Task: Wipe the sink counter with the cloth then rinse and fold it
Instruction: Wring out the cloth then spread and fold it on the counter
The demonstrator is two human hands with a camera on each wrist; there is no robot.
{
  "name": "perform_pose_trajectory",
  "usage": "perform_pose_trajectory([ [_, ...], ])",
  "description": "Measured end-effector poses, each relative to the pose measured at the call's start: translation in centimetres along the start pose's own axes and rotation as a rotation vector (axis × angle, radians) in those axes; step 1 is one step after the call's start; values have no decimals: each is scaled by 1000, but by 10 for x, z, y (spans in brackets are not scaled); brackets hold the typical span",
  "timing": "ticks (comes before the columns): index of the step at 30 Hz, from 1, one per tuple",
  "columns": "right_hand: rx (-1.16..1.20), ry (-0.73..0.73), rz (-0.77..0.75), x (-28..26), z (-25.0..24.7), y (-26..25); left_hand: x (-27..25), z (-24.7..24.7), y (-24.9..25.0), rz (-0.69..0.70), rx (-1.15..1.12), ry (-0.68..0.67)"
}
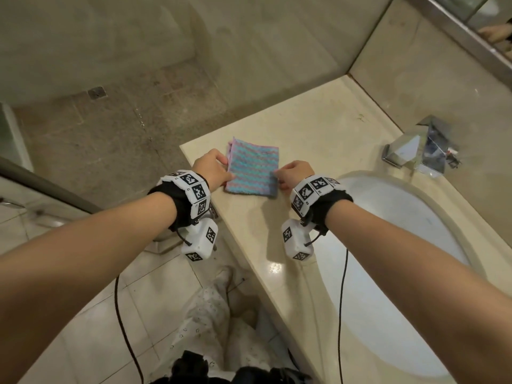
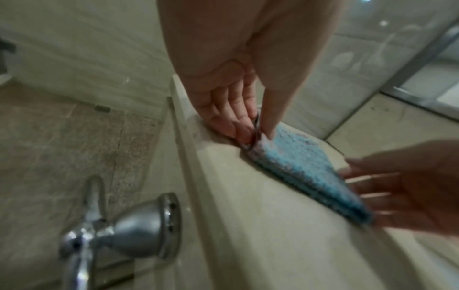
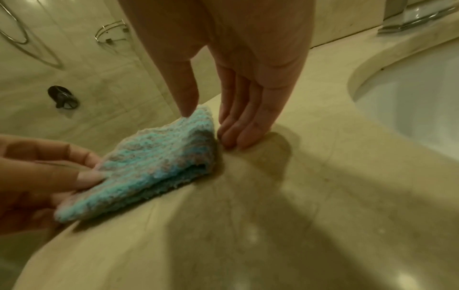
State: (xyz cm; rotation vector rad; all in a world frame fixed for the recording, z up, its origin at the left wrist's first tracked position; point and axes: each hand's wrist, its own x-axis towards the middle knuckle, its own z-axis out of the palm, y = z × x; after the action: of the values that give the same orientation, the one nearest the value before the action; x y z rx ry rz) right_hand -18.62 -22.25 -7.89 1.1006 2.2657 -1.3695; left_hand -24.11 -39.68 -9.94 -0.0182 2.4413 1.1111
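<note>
A blue-and-pink striped cloth (image 1: 252,169) lies folded into a small rectangle near the left end of the beige sink counter (image 1: 318,128). My left hand (image 1: 214,169) is at the cloth's left edge. In the left wrist view it (image 2: 257,135) pinches that edge of the cloth (image 2: 305,166) between thumb and fingers. My right hand (image 1: 291,174) is at the cloth's right edge. In the right wrist view its (image 3: 206,127) thumb tip touches the top of the cloth (image 3: 154,166), and its straight fingers (image 3: 236,137) rest on the counter beside it.
The white oval basin (image 1: 388,231) sits to the right of my right arm, with a chrome faucet (image 1: 421,151) behind it. The counter's left edge drops to the tiled floor (image 1: 97,148). A chrome lever handle (image 2: 139,221) sticks out below that edge. A wall (image 1: 429,79) backs the counter.
</note>
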Motion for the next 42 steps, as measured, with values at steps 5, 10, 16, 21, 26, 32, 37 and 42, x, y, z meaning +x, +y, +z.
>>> perform_pose_trajectory([
  [5, 167, -51, 118, -4, 3, -14, 0, -5, -4, 52, 111, -8],
  [10, 83, -103, 116, 2, 3, -23, 1, -13, 8, 39, 89, 22],
  [16, 51, -123, 67, 6, 10, -22, 5, -19, 12, 54, 119, -29],
  [21, 11, -99, 9, 0, 7, -30, 8, -26, 16, 95, 120, -46],
  [26, 78, -44, -112, -8, -13, -54, 14, -28, 34, 122, 111, -105],
  [32, 184, -7, -265, -32, -77, -87, 18, -7, 90, 148, 17, -299],
  [37, 362, 52, -307, -54, -141, -94, 3, 18, 157, 66, -281, -552],
  [42, 546, 198, -300, -77, -192, -72, -8, 48, 206, 114, -589, -761],
])
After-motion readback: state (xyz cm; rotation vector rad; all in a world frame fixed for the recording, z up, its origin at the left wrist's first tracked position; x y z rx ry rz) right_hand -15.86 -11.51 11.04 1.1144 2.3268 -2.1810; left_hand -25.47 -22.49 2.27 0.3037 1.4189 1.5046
